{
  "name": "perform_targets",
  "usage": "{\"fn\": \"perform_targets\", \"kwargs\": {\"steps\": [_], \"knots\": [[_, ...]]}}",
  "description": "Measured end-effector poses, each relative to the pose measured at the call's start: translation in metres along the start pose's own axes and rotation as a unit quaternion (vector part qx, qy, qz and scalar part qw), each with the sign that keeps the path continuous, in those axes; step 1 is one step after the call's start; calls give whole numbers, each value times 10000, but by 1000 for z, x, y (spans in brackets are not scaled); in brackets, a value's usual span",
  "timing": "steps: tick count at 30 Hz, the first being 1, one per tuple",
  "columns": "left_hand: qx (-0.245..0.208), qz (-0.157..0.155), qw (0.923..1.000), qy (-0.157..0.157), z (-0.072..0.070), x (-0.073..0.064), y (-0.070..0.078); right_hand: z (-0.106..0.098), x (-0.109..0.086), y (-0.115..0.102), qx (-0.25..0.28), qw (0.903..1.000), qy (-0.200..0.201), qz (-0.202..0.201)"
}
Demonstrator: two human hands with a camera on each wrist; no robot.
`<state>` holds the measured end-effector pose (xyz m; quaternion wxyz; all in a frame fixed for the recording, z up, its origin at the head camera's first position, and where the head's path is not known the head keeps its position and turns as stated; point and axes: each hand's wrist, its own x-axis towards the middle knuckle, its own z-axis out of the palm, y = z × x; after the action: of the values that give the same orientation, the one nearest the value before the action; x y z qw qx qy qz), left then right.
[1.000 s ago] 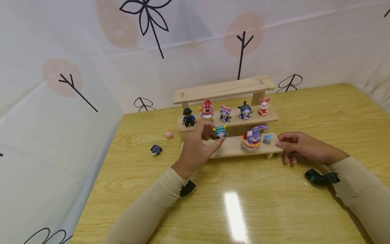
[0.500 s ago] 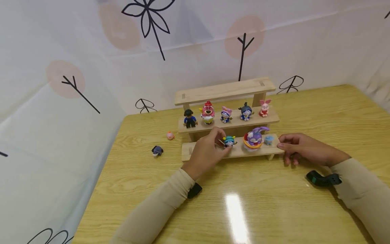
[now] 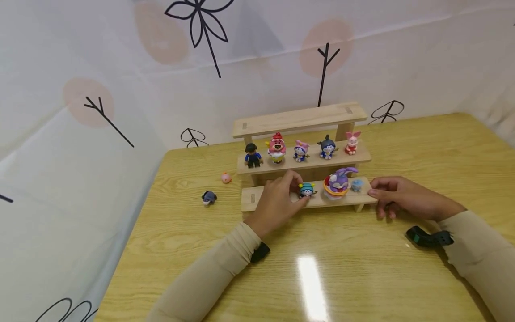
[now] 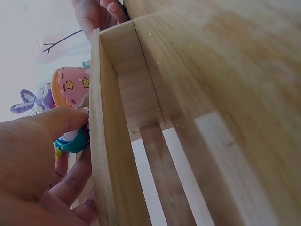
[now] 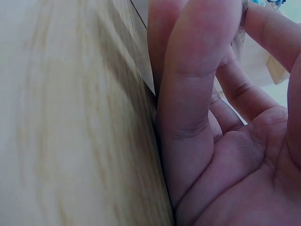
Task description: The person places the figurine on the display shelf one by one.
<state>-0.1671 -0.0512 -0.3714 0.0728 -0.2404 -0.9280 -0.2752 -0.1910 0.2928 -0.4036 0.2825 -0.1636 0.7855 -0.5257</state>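
My left hand (image 3: 277, 203) pinches a small figurine with a teal hat and yellow horns (image 3: 306, 190) between thumb and fingers. The figurine is upright at the lowest step of the wooden display shelf (image 3: 251, 199); the left wrist view shows the thumb across its lower part. Just right of it sits a purple rabbit figurine in an orange-rimmed cup (image 3: 337, 184), then a small light-blue figurine (image 3: 356, 185). My right hand (image 3: 408, 197) holds the right end of that lowest step, thumb at its top edge. In the right wrist view its lower fingers lie along the tabletop.
On the middle step stand several figurines, among them a black-haired figure (image 3: 252, 156), a pink bear (image 3: 276, 150) and a pink piglet (image 3: 352, 144). A grey donkey figurine (image 3: 209, 197) and a small pink toy (image 3: 226, 178) lie on the table left of the shelf.
My left hand has carried the teal-hatted figurine down and to the right, from above the lowest step onto it, close beside the rabbit. My right hand has stayed at the step's end.
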Motion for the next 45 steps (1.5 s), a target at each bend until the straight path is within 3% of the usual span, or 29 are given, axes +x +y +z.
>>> {"fn": "perform_targets", "kwargs": {"steps": [8, 17, 22, 29, 37, 40, 45], "knots": [[-55, -99, 9999, 19, 1, 0, 1, 1, 0, -2, -85, 9999, 67, 38], [-41, 82, 9998, -155, 1, -2, -1, 3, 0, 2, 126, 9998, -41, -124], [-38, 296, 9995, -111, -10, -5, 1, 3, -1, 4, 98, 9998, -27, -171], [-325, 790, 9952, 473, -36, -11, 9, 1, -1, 4, 97, 9997, -59, -216], [-660, 1495, 9755, 1470, -67, -13, 10, 0, 0, 3, 26, 9998, -39, -199], [-678, 1521, 9699, 1779, -78, -12, 5, 0, 0, 3, 48, 9999, -1, -135], [-719, 1248, 9650, 2192, -92, -9, -8, 0, 1, 4, 43, 9999, 19, -95]]}}
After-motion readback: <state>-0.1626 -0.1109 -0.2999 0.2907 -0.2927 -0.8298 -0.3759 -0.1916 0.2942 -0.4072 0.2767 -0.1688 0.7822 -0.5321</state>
